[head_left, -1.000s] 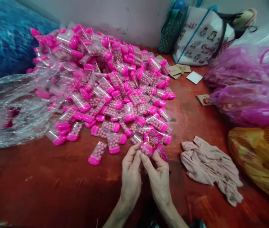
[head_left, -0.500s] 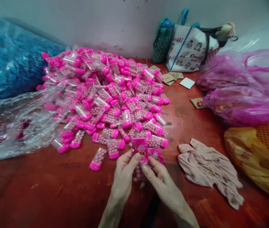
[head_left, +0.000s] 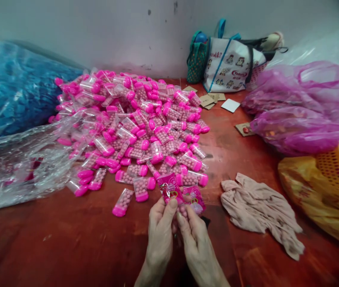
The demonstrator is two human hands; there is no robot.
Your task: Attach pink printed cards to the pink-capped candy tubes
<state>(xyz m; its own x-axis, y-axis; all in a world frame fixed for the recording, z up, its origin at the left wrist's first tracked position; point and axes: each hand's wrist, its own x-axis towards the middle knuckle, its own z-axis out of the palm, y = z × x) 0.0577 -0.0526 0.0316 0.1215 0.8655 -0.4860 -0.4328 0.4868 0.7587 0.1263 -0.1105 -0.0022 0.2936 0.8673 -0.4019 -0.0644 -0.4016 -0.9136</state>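
Note:
My left hand (head_left: 161,231) pinches a pink printed wrapper (head_left: 169,188) between thumb and fingers. My right hand (head_left: 195,239) has its thumb and fingers closed on a clear candy container (head_left: 182,210) with small pink balls inside, right against the wrapper's lower end. A second pink printed wrapper (head_left: 195,198) shows behind the right fingers; what keeps it there is hidden. Just beyond both hands lies a large heap of pink-capped candy containers (head_left: 139,127). One loose container (head_left: 123,202) lies to the left of my hands.
A crumpled pale cloth (head_left: 259,209) lies at right, beside a yellow basket (head_left: 333,171) and purple plastic bags (head_left: 300,127). Clear plastic sheeting (head_left: 14,171) and a blue-filled bag (head_left: 16,91) are at left. Cardboard pieces (head_left: 208,99) and a white tote (head_left: 227,67) are near the wall.
The wrapper in my left hand has tilted leftward and looks more crinkled. My hands have drawn closer together and slightly lower. The camera view has shifted a little.

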